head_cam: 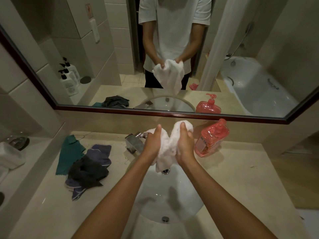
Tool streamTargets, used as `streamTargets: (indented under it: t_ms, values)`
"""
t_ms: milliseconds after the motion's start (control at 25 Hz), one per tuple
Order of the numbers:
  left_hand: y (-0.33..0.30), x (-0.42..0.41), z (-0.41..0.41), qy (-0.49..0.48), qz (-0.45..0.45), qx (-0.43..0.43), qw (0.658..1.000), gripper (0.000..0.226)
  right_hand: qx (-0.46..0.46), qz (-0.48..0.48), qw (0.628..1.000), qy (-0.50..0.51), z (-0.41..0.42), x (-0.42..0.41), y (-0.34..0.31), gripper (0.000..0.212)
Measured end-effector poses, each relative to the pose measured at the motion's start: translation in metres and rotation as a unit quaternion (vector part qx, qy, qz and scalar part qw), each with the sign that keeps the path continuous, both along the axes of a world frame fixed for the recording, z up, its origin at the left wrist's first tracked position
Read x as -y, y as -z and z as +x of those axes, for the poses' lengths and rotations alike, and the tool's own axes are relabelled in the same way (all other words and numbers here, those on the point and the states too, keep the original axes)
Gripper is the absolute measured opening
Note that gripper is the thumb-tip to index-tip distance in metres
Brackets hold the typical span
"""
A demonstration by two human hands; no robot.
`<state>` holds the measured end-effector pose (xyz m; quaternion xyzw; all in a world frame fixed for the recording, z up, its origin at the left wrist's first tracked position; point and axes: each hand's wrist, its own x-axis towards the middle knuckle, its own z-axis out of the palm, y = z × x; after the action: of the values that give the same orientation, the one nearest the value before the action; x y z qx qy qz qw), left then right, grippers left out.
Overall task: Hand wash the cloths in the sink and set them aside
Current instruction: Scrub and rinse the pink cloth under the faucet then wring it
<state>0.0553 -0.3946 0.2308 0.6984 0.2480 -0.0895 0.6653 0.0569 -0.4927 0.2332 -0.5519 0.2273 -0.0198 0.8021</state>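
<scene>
A white cloth (pixel 168 147) hangs bunched between both hands above the white sink (pixel 165 200). My left hand (pixel 152 144) grips its left side and my right hand (pixel 185 144) grips its right side, thumbs pointing up. The cloth's lower end dangles near the sink's back wall. On the counter to the left lie a green cloth (pixel 68 154), a purple-grey cloth (pixel 101 152) and a dark cloth (pixel 88 173), piled partly over one another.
A chrome tap (pixel 134 143) stands behind the sink, partly hidden by my left hand. A pink soap pump bottle (pixel 211 138) stands at the right. A mirror (pixel 259 66) spans the wall. A glass dish (pixel 17 141) rests on the left ledge.
</scene>
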Motion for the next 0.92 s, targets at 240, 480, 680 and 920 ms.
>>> streamTargets:
  t_ms: [240,480,680,920]
  values:
    - [0.000,0.023,0.002,-0.060,-0.046,0.016,0.997,0.050,0.033,-0.077,0.996,-0.007,-0.001,-0.011,-0.005,0.027]
    - [-0.018,0.019,0.006,-0.128,-0.034,0.026,0.991,0.039,0.040,-0.108,0.992,-0.042,-0.023,-0.022,-0.007,0.028]
    - [-0.023,0.025,0.000,-0.123,-0.052,0.045,0.990,0.037,0.010,-0.096,0.995,-0.029,-0.014,-0.021,-0.016,0.022]
    - [-0.017,0.029,-0.009,-0.066,-0.051,0.049,0.995,0.035,0.017,-0.108,0.994,-0.021,-0.002,-0.012,-0.008,0.026]
